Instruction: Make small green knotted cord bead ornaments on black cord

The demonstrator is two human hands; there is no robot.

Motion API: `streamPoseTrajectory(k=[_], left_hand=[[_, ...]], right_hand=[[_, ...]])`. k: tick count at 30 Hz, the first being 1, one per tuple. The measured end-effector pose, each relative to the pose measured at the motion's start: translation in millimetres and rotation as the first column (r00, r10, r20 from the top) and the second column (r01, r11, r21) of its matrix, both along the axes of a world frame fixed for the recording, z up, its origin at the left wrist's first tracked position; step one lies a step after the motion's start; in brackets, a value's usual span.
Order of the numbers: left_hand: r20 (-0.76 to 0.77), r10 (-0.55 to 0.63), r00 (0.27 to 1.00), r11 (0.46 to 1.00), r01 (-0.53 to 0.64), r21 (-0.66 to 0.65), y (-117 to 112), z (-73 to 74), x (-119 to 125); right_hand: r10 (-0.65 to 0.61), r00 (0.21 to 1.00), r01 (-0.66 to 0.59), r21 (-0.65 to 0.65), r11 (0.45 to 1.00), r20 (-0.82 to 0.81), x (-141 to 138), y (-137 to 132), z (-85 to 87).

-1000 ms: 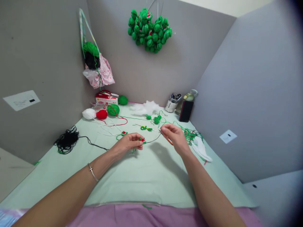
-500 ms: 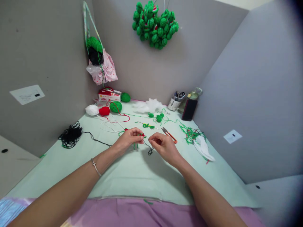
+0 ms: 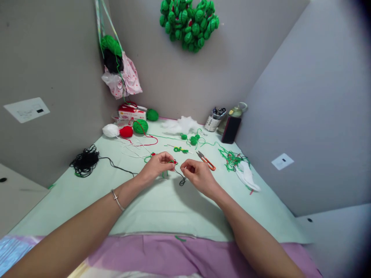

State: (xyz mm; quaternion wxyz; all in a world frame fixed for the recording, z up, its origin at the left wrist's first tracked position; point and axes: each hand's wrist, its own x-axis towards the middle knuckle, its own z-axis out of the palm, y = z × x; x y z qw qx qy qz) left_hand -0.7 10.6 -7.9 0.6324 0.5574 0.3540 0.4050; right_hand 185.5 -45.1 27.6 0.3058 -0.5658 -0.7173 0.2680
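Observation:
My left hand is closed, pinching a small red and green crocheted piece between thumb and fingertips. Green and white yarn ends hang beneath that hand. Close by on the right, my right hand is closed in a pinch too; whatever its fingertips grip is too small to make out. Black yarn dangles in a loop between the two hands. Just past the right hand lie orange-handled thread snips. A thin hook with green crocheted bits rests beyond the fingers.
White, red and green yarn balls sit back left, black yarn nearer. White stuffing, a pen cup and a phone stand at the back. Green scraps lie right. Green crocheted pieces hang above.
The whole view has shifted slightly, with the scene sitting a little higher and further left. Both hands keep their pinches, about the same distance apart.

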Motion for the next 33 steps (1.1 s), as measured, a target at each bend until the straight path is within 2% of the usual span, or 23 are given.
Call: streamPoseTrajectory(k=[7, 13, 17, 22, 26, 30, 33], left_hand=[[-0.142, 0.112, 0.984, 0.974, -0.08, 0.212, -9, -2.4, 6], [-0.171, 0.172, 0.97, 0.921, -0.096, 0.376, -17, -3.2, 11], [-0.113, 0.149, 0.982, 0.916, -0.094, 0.391, -15, -5.1, 10], [-0.031, 0.152, 0.988, 0.912, -0.128, 0.389, -14, -3.4, 7], [0.021, 0.168, 0.986, 0.917, -0.164, 0.364, -16, 0.7, 7], [0.046, 0.144, 0.989, 0.938, -0.151, 0.312, -17, 4.1, 8], [0.069, 0.105, 0.992, 0.96, -0.119, 0.254, -15, 5.2, 7]], right_hand=[[-0.028, 0.999, 0.028, -0.043, 0.999, 0.023, -3, 1, -0.7], [-0.055, 0.995, 0.051, -0.056, 0.997, -0.082, -6, 6, -9.8], [-0.04, 0.98, 0.022, -0.096, 0.995, -0.196, -5, 9, -12.1], [0.037, 0.951, -0.102, -0.199, 0.975, -0.306, -3, 6, -2.1], [0.061, 0.934, -0.154, -0.246, 0.957, -0.351, -5, 4, 0.2], [0.031, 0.917, -0.138, -0.244, 0.96, -0.398, -3, 7, 0.8], [0.04, 0.928, -0.11, -0.169, 0.979, -0.371, 4, 10, 3.6]])
